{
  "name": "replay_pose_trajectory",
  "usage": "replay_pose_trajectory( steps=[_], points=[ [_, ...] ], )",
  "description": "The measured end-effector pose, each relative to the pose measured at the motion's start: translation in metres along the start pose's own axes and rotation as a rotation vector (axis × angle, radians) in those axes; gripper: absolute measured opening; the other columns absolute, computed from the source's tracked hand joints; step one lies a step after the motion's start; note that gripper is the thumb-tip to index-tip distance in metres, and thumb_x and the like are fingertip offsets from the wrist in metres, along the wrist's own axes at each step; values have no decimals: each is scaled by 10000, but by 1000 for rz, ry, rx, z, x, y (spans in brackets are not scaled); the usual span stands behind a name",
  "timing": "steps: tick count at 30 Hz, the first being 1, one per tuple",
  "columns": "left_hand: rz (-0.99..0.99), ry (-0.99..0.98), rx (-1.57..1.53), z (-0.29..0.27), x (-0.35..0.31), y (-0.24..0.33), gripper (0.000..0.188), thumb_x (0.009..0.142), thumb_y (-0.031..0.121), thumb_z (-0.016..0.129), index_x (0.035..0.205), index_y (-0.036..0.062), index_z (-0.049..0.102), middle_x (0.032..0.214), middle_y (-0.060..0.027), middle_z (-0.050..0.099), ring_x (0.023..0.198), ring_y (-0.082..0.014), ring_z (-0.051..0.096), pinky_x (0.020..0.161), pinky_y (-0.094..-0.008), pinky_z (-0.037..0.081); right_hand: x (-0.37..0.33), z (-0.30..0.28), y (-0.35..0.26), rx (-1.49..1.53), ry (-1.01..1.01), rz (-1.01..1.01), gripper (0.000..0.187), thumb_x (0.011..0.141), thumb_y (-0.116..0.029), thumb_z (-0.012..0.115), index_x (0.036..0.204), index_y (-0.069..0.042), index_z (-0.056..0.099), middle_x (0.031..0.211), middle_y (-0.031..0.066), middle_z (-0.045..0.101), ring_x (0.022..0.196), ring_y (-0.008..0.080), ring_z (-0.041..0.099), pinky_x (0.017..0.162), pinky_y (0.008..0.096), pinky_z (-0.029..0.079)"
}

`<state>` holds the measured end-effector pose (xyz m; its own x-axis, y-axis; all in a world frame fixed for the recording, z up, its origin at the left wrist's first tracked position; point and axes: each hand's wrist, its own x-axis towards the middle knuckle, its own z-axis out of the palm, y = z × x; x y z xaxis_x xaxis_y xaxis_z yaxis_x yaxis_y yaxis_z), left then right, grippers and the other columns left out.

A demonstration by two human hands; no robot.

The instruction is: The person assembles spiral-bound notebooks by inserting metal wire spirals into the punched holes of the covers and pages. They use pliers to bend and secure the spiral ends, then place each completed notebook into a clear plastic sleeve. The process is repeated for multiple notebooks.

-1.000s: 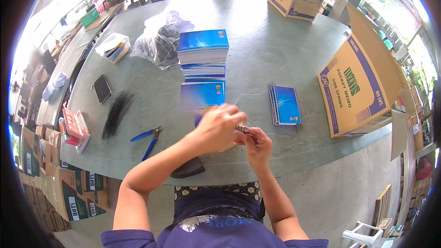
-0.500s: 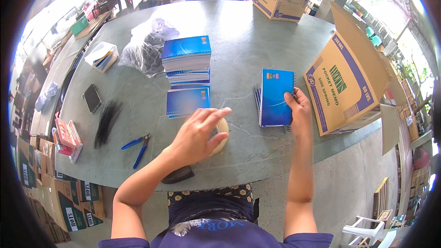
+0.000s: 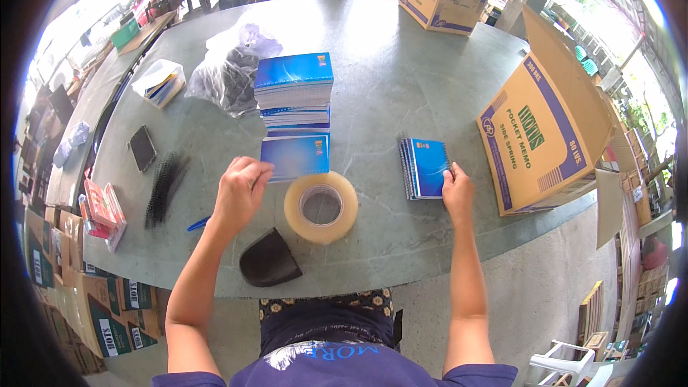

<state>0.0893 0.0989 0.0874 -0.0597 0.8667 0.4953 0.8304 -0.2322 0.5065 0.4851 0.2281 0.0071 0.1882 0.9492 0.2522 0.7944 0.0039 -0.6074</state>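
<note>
At the right of the table, my right hand [image 3: 459,190] grips the right edge of a small bundle of blue-covered spiral notebooks [image 3: 430,166], black wire coils along their left side. My left hand [image 3: 242,190] is closed, fingertips pinched together, beside the lower left corner of the front pile of blue notebooks [image 3: 295,155]. Whether anything is between those fingers is hidden. Behind that pile rises a taller stack of the same blue notebooks [image 3: 294,72]. A wide roll of clear tape [image 3: 292,209] lies flat between my hands.
An open cardboard box [image 3: 534,136] stands at the right; another box [image 3: 441,0] is far back. Leftward lie loose black wire coils [image 3: 165,190], a phone [image 3: 142,148], a plastic bag [image 3: 229,72] and blue-handled pliers [image 3: 198,224], mostly behind my forearm. A black object [image 3: 269,259] lies at the front edge.
My left hand has moved left, off the tape roll, and its fingers have closed. My right hand has lowered slightly, with the top notebook now down on the bundle.
</note>
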Motion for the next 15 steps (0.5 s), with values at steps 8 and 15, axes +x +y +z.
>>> replay_pose_trajectory(
  steps=[8, 15],
  points=[
    [163, -132, 299, 25, -9, -44, 293, 718, 107, 722, 988, 5, 669, 961, -97, 666, 950, -254, 580, 848, -373, 468, -7, -18, -31, -6, -26, -93, 455, 874, -183, 601, 1296, -36, 517, 1321, 158, 527, 1259, 297, 466, 1088, 529, 245],
    [269, -127, 473, 28, -16, -47, 286, 772, 81, 651, 1050, 13, 636, 965, -83, 638, 954, -242, 566, 859, -368, 440, -39, -6, -110, 127, -82, -491, 413, 864, -182, 619, 1245, -32, 565, 1297, 153, 549, 1268, 296, 457, 1099, 477, 256]
  ],
)
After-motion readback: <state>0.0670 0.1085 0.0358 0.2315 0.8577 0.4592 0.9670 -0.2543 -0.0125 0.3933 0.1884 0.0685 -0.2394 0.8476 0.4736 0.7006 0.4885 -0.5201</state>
